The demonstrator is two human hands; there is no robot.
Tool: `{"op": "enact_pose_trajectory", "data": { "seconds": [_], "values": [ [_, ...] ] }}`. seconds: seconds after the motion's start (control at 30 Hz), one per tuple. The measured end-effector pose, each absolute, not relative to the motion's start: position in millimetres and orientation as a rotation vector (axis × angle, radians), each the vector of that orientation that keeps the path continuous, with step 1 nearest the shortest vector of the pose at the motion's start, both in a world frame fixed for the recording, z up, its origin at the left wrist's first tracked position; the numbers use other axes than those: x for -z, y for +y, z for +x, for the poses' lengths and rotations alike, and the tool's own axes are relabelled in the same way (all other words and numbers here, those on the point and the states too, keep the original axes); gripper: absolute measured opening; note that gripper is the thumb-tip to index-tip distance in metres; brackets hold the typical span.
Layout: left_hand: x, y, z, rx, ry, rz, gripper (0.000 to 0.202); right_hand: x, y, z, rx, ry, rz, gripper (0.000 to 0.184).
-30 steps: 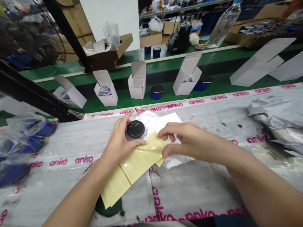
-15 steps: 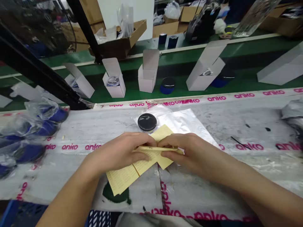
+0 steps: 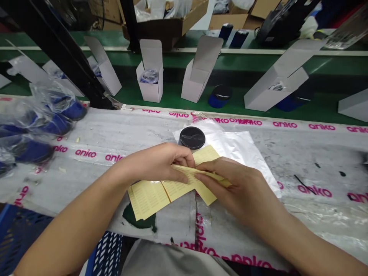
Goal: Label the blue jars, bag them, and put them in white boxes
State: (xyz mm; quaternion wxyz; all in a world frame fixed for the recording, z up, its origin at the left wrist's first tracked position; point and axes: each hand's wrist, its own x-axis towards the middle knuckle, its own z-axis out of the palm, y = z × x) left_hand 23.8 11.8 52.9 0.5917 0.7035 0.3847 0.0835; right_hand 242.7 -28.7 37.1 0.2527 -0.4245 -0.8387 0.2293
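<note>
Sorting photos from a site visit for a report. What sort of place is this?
Most likely a small packing workshop. Open white cartons stand in a row near blue jars with black lids, and the left hand and right hand hold sheets of printed yellow labels.
</note>
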Motion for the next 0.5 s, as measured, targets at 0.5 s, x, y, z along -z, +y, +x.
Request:
{"op": "enact_pose_trajectory", "data": {
  "seconds": [0.5],
  "values": [
    [-47.4,12.9,24.3,-0.148,0.960,1.635,0.005,-39.3,-33.6,245.9,-0.153,-2.569,-0.845,0.018]
  ]
}}
